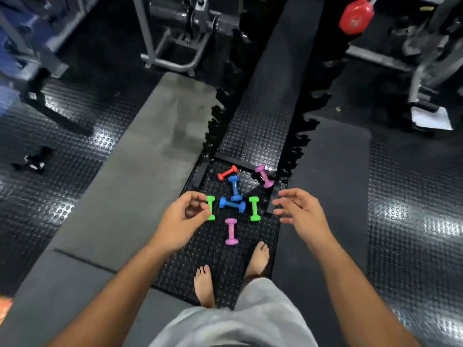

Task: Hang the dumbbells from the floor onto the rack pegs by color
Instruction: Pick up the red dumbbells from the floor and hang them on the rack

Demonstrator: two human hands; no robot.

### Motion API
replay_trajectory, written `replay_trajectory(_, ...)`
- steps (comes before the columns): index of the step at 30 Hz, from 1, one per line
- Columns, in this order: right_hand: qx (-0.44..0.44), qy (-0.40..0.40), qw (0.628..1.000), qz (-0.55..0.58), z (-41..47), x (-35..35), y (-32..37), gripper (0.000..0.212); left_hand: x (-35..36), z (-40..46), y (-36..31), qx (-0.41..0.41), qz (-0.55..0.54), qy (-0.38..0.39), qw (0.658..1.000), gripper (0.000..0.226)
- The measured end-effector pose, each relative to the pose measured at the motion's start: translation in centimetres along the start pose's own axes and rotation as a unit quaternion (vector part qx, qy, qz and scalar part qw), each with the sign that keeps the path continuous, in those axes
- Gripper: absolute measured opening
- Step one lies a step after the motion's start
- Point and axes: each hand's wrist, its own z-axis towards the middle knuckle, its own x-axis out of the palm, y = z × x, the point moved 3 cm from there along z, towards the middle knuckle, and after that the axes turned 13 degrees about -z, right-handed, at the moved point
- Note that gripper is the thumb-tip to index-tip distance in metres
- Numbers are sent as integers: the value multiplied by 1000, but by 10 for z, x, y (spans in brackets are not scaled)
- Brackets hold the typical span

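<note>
Several small dumbbells lie on the black studded floor mat [215, 256] in front of my bare feet. A red one [227, 172] is farthest. Two blue ones [235, 187] [232, 204] touch in the middle. Green ones lie left [211, 208] and right [254, 208]. One purple dumbbell [264, 176] lies at the far right, another [231, 231] nearest my feet. My left hand [184, 217] hovers with loosely curled fingers, overlapping the left green dumbbell in view and holding nothing. My right hand [299, 210] is spread open, to the right of the right green dumbbell. No rack with pegs is in view.
A grey foam mat [140, 171] runs along the left and a dark mat [333, 176] along the right. Gym machine frames [175, 46] stand ahead. A red kettlebell [355, 16] sits at the top right. A small black object [32, 161] lies at the left.
</note>
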Motion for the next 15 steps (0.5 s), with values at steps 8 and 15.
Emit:
replay_trajectory(8, 58, 51, 995, -55, 126, 32, -17, 10, -10, 96, 46, -69, -13, -59, 996, 18)
replay_trajectory(15, 78, 131, 967, -202, 296, 95, -72, 13, 2, 239, 161, -150, -70, -124, 978, 20)
